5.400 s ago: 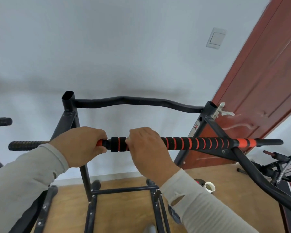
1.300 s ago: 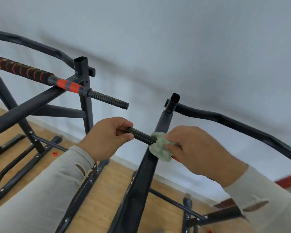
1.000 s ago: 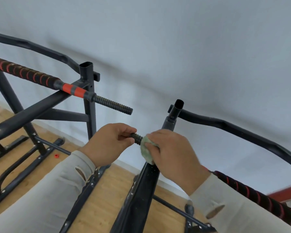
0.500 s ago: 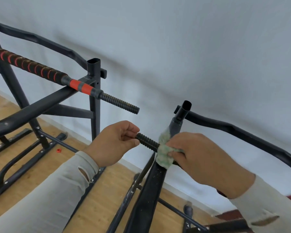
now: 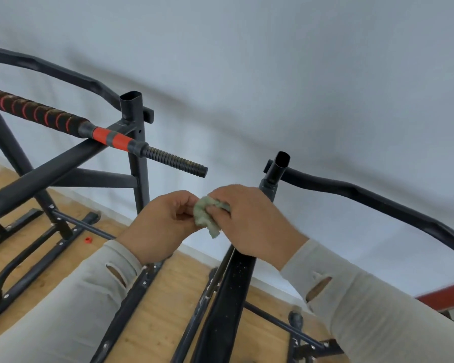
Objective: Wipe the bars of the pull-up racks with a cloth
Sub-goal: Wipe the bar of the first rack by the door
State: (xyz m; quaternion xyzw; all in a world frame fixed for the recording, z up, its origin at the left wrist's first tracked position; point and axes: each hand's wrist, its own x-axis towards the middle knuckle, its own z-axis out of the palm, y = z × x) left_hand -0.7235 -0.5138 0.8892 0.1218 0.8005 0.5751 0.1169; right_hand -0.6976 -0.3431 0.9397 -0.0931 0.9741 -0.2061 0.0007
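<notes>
Both hands are closed at the near bar's hidden end: right hand (image 5: pixel 249 221) clenches the cloth (image 5: pixel 207 217), touching the left hand (image 5: pixel 163 224); the bar's axis runs rightward.

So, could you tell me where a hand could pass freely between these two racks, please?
The widest open gap is between the ribbed bar end of the left rack and the open post top of the right rack, above the hands. Lower down it is crowded: the left hand and right hand meet around the green cloth, with rack feet below.
</notes>
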